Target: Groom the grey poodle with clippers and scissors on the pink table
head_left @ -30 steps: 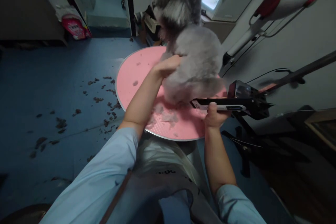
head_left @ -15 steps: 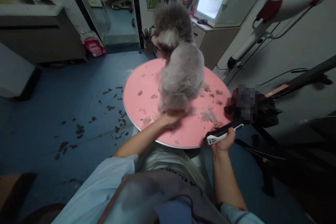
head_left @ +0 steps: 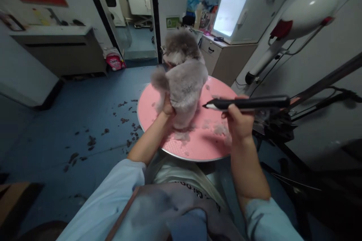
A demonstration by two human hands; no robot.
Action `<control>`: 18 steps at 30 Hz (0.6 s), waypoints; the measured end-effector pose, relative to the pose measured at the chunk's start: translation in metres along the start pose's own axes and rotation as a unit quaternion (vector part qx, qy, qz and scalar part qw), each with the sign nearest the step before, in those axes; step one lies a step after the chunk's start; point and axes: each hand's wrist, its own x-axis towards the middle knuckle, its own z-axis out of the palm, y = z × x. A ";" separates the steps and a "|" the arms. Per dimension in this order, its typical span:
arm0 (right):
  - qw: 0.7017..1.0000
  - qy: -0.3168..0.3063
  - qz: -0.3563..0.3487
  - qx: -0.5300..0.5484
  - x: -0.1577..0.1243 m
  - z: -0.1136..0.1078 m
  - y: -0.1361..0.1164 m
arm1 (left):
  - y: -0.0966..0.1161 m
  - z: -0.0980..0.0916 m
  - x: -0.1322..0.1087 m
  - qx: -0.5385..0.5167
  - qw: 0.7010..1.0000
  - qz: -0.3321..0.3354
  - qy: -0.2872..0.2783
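Note:
A small grey dog point(head_left: 185, 75) stands on a round pink table point(head_left: 210, 139), facing away from me. My left hand point(head_left: 167, 107) grips the dog's rear at the left hind leg, just under its tail. My right hand point(head_left: 239, 122) holds a black clipper point(head_left: 249, 103) level, with its tip pointing left toward the dog's right flank, a short gap away. Clumps of cut grey fur point(head_left: 219, 127) lie on the pink top near my right hand.
Dark fur clippings point(head_left: 93, 141) are scattered on the blue floor left of the table. A white dryer on an arm point(head_left: 299, 15) hangs at the right, above a black stand point(head_left: 283, 126). A cabinet with a lit white box point(head_left: 237, 11) stands behind the dog. An open doorway point(head_left: 132, 15) lies beyond.
My right hand lifted the clipper from the table's near edge up to the dog's flank height. My left hand moved from under the dog's rear to its left hind leg. The view pulled back.

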 end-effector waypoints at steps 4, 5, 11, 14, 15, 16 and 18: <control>0.996 -0.079 -0.030 -0.003 0.070 0.057 -0.010 | 0.017 -0.023 0.006 -0.115 0.993 0.015 -0.004; 0.995 -0.090 -0.029 -0.006 0.079 0.068 -0.007 | 0.020 -0.029 0.008 -0.113 0.993 0.015 0.008; 0.986 -0.162 -0.012 -0.027 0.069 0.089 0.024 | 0.041 -0.050 0.012 -0.096 0.994 0.010 0.055; 0.996 -0.075 -0.042 0.039 0.054 0.092 0.030 | 0.052 -0.051 0.009 -0.151 0.985 -0.006 0.085; 0.996 -0.049 -0.053 0.053 0.051 0.094 0.031 | 0.055 -0.051 0.008 -0.167 0.982 -0.013 0.089; 0.996 -0.041 -0.059 0.055 0.048 0.096 0.031 | 0.057 -0.052 0.008 -0.177 0.980 -0.019 0.087; 0.995 -0.086 -0.043 0.028 0.042 0.101 0.033 | 0.060 -0.055 0.008 -0.186 0.980 -0.022 0.071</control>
